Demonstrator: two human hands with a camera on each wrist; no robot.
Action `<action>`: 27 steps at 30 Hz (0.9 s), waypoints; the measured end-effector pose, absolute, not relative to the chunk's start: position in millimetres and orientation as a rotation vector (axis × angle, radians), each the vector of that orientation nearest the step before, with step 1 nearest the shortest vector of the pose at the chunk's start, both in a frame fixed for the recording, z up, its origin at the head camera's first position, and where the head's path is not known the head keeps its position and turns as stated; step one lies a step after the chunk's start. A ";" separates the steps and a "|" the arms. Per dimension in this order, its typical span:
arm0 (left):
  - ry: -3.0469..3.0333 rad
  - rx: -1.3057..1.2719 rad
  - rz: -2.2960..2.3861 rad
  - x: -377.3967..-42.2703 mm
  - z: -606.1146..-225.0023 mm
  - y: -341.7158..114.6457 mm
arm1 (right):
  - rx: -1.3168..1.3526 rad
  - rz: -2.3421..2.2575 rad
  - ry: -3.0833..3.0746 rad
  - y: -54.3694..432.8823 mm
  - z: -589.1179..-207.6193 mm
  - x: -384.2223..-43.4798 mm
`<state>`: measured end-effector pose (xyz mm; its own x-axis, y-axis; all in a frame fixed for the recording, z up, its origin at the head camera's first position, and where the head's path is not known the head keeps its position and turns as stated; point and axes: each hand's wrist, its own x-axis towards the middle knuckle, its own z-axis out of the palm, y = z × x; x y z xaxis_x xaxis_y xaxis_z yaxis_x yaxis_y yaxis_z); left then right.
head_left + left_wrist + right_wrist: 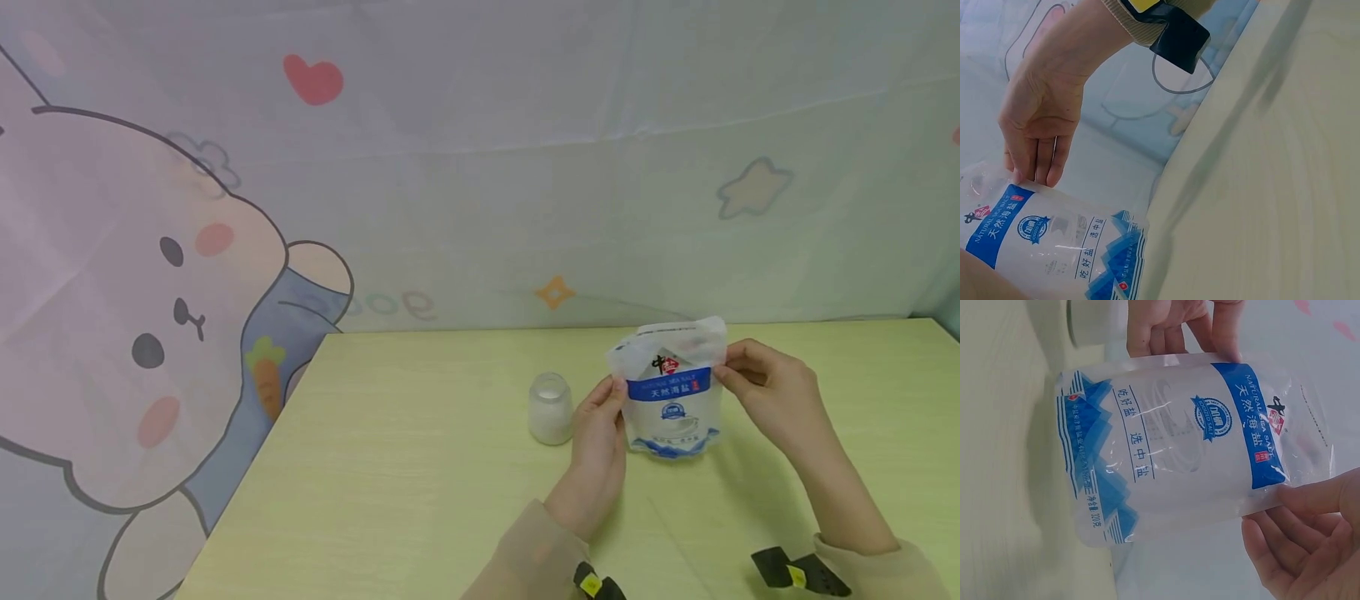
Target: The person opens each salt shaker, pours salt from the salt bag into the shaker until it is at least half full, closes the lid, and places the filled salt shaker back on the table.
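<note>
A white and blue bag of sea salt [675, 417] is held upright between both hands, its printed front toward the head camera. My left hand [598, 450] pinches its left edge, thumb on the front. On the other side my right hand [780, 396] pinches the right edge near the blue band. In the right wrist view the bag [1172, 437] looks raised off the table, its top part crumpled and clear. Just left of my left hand stands a small glass jar [551, 410] of white contents. Whether the bag's top is cut open cannot be made out.
The pale yellow table [375, 467] carries the jar and lies under both forearms. Behind it hangs a printed cloth [480, 208] with a cartoon animal at the left. Black straps [798, 572] with yellow patches sit at the sleeves.
</note>
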<state>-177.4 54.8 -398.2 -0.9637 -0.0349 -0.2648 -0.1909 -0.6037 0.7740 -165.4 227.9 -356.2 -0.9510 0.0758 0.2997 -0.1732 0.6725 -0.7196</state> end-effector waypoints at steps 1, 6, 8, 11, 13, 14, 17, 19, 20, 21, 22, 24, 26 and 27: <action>1.365 -0.392 2.710 -177.8 -398.4 55.3 | 0.067 1.153 -2.592 228.3 -356.0 -165.7; 1.459 -0.397 2.702 -176.0 -398.7 58.0 | 0.017 1.157 -2.624 229.4 -355.3 -166.4; 1.488 -0.391 2.705 -174.4 -398.2 58.9 | 0.005 1.167 -2.632 229.2 -355.1 -166.4; 1.522 -0.383 2.712 -172.3 -396.8 59.6 | 0.003 1.182 -2.636 228.9 -354.9 -166.4; 1.528 -0.372 2.720 -171.9 -396.6 59.9 | 0.005 1.192 -2.636 228.6 -355.0 -166.6; 1.534 -0.368 2.721 -171.8 -396.5 59.8 | 0.008 1.199 -2.635 228.5 -355.2 -166.7; 1.539 -0.368 2.727 -172.3 -396.3 60.0 | 0.013 1.219 -2.628 228.2 -355.5 -167.0; 1.535 -0.377 2.731 -173.0 -396.3 60.3 | 0.017 1.228 -2.620 228.2 -356.0 -167.2; 1.538 -0.377 2.729 -173.3 -396.2 60.4 | 0.017 1.229 -2.618 228.1 -356.2 -167.3; 1.536 -0.384 2.730 -173.7 -396.4 60.6 | 0.019 1.236 -2.614 228.0 -356.4 -167.4; 1.533 -0.389 2.732 -174.1 -396.6 60.8 | 0.022 1.243 -2.611 228.1 -356.5 -167.5; 1.534 -0.395 2.733 -174.5 -396.9 61.1 | 0.030 1.249 -2.606 228.2 -356.9 -167.6; 1.543 -0.394 2.727 -174.4 -397.1 61.0 | 0.039 1.255 -2.604 228.6 -357.2 -167.7; 1.543 -0.395 2.728 -174.5 -397.4 61.0 | 0.045 1.261 -2.601 229.0 -357.4 -167.7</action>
